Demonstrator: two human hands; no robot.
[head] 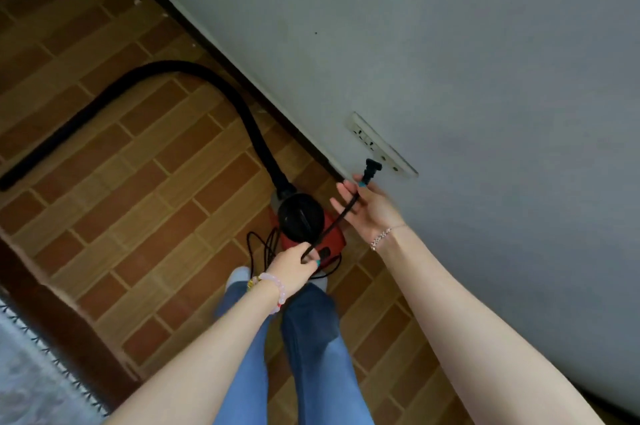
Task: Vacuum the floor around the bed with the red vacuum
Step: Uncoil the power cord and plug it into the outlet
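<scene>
At the foot of the wall (450, 44), on the tiled floor (121, 182) | vacuum (313, 237): small red body, round black top, black hose (173, 66) arcing left | your left grip (294, 262) clenched round the black cord (332, 223) | your right grip (367, 208) pinches it below the plug (371, 169), just beside the socket (381, 149).

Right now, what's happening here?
A person looks set to plug in the red vacuum, which sits on the floor by the wall. The right hand holds the power cord just below the plug, which is near the wall socket but not in it. The left hand pinches the cord lower down. The black hose trails left.
</scene>
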